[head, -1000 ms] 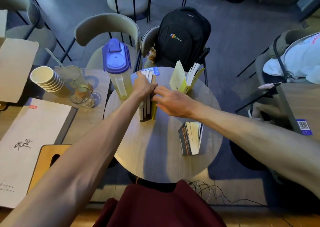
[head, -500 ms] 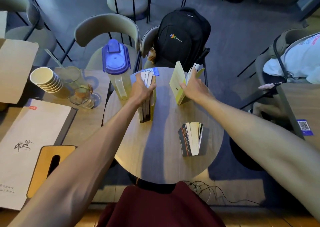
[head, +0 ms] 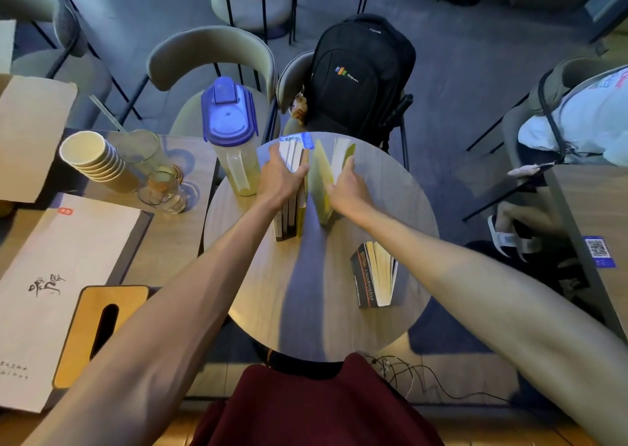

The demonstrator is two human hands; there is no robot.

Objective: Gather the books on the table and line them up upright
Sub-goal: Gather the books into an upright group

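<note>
A row of upright books (head: 295, 207) stands on the round wooden table (head: 319, 313), left of centre. My left hand (head: 280, 177) lies on top of the row and holds it together. Just right of the row stands a yellow book (head: 321, 187), its pages fanned open, with a small gap between it and the row. My right hand (head: 346, 189) grips this yellow book from the right side. A black-covered book (head: 373, 277) stands apart at the table's right, with its pages splayed.
A clear pitcher with a blue lid (head: 231, 132) stands close to the left of the row. Paper cups (head: 91, 156) and glasses (head: 163, 190) sit on the left table. A black backpack (head: 360, 75) rests on the chair behind. A wooden tissue box (head: 98, 330) lies near left.
My right hand left the row, took hold of the yellow book at the back right, and has slid it left towards the row. My left hand has stayed on the row.
</note>
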